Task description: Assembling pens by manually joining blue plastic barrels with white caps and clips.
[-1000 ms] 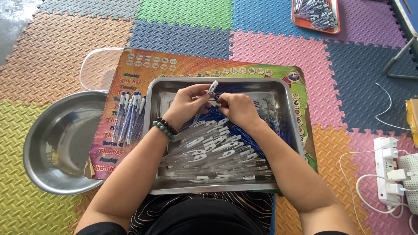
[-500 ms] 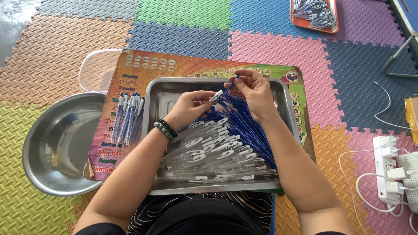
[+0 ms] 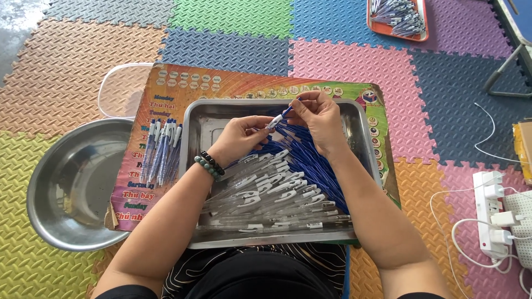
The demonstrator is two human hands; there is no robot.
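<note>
holding a clear pen barrel (image 3: 274,122) between thumb and fingertips, the left hand (image 3: 241,138) sits above the steel tray (image 3: 195,166), wrist bearing a bead bracelet (image 3: 209,165). the right hand (image 3: 317,118) pinches a thin blue refill (image 3: 286,112) whose lower end meets the barrel's open tip. both hands hover over the tray's far half. inside the tray: a heap of clear barrels (image 3: 266,194) to the left and front, loose blue refills (image 3: 310,160) to the right. finished pens (image 3: 160,149) lie in a row on the colourful printed board (image 3: 166,83), just left of the tray. a round steel basin (image 3: 72,182) stands further left on the foam mat
</note>
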